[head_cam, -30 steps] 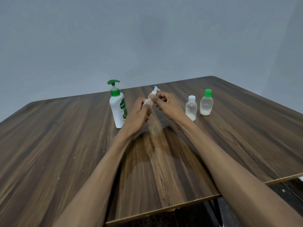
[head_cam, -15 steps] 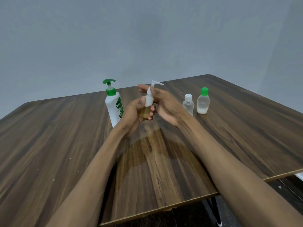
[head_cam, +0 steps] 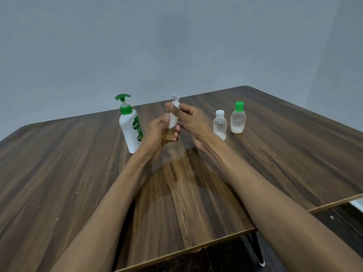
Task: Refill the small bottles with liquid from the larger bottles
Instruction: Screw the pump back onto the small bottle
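Twisting white pump top [head_cam: 175,104] with right hand [head_cam: 193,119], left hand [head_cam: 157,132] holding amber bottle [head_cam: 170,134]; next, lift pump out, pour toward small bottles [head_cam: 220,124] at 3 o'clock.

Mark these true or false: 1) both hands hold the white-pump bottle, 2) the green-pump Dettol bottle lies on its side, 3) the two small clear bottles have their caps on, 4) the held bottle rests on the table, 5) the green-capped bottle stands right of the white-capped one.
1. True: the left hand grips the amber body of the small white-pump bottle; the right hand grips its pump collar.
2. False: the white Dettol pump bottle with green pump stands upright on the brown wooden table.
3. True: the small clear white-capped bottle and the small clear green-capped bottle are both capped.
4. False: it is held above the table.
5. True.
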